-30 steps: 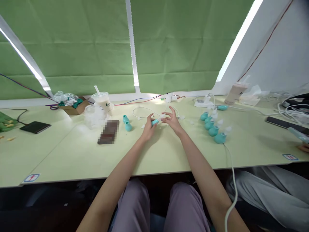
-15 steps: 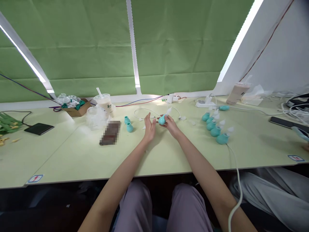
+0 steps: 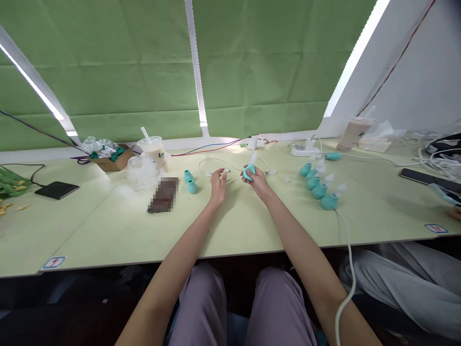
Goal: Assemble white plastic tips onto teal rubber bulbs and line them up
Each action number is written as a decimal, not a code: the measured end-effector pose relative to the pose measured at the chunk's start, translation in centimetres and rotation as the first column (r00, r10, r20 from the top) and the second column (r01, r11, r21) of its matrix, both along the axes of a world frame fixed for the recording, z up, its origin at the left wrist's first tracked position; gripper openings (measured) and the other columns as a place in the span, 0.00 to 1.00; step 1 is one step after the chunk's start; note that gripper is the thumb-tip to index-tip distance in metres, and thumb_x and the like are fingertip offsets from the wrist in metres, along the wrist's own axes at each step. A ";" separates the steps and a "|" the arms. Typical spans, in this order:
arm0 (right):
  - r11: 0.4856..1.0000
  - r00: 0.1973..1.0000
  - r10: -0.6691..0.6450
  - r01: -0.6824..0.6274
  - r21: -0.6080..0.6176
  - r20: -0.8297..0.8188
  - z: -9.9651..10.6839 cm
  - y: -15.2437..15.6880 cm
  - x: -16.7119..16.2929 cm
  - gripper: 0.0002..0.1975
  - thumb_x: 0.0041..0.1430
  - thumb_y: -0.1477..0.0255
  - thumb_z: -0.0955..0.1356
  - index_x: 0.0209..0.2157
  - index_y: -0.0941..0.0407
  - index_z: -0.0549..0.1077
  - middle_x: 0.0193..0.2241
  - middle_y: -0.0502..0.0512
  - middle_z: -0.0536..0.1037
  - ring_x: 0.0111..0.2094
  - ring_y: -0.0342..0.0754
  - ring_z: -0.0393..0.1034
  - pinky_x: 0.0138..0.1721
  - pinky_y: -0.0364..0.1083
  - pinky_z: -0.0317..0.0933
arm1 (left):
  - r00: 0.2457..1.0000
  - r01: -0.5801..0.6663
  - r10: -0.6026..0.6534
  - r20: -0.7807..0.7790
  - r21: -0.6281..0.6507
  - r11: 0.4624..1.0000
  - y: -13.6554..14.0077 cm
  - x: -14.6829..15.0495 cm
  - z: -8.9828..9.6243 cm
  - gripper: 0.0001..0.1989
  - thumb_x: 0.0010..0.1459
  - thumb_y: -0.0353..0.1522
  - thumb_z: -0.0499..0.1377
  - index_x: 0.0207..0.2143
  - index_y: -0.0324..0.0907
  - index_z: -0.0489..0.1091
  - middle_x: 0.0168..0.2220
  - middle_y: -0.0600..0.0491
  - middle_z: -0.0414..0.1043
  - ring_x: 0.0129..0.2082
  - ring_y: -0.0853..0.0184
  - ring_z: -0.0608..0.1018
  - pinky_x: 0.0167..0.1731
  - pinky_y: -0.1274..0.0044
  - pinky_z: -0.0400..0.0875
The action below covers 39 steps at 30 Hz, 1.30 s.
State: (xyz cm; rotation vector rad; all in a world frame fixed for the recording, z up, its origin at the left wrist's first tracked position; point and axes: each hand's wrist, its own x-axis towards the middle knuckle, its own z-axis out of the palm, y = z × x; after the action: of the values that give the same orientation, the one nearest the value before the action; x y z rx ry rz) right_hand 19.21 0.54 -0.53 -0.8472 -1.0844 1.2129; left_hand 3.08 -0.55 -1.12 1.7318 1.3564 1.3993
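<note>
My right hand [image 3: 260, 185] is closed round a teal bulb syringe [image 3: 248, 172], whose clear pointed nozzle stands upward. To its left, my left hand [image 3: 218, 188] is low over the table with fingers loosely stretched out and nothing visible in it. A thin white cable [image 3: 216, 159] curves along the table just beyond both hands. Left of my left hand stand two teal bulbs [image 3: 192, 186] with open necks and no nozzles. On the right, several teal bulb syringes [image 3: 329, 202] with clear nozzles form a row. Small clear pieces [image 3: 285, 179] lie right of my right hand.
A dark phone [image 3: 163, 194], a plastic bag [image 3: 142, 173], a drink cup [image 3: 154, 150] and a cardboard box [image 3: 114, 162] occupy the left. Behind the row are a power strip [image 3: 305, 151] and another cup [image 3: 355, 133]. A white cable [image 3: 348, 269] hangs over the front edge.
My hands have drawn apart: the left has moved away to the left, and the right has shifted slightly right with the bulb syringe. The view has also shifted a little.
</note>
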 end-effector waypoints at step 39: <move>0.781 0.600 -0.589 0.595 0.191 0.541 1.4 5.4 8.7 0.20 0.51 0.60 0.65 0.44 0.55 0.65 0.37 0.57 0.78 0.41 0.51 0.69 0.44 0.49 0.60 | 0.987 0.143 -0.145 -0.066 -0.028 0.989 0.6 -0.4 -0.5 0.20 0.64 0.43 0.45 0.52 0.43 0.60 0.50 0.45 0.68 0.52 0.62 0.67 0.52 0.68 0.61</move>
State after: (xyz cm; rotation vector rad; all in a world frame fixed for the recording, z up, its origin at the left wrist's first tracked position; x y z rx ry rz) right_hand 27.86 5.93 0.85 -1.5084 -1.1220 0.3756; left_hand 2.69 0.02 -1.59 1.8380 1.2500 1.2521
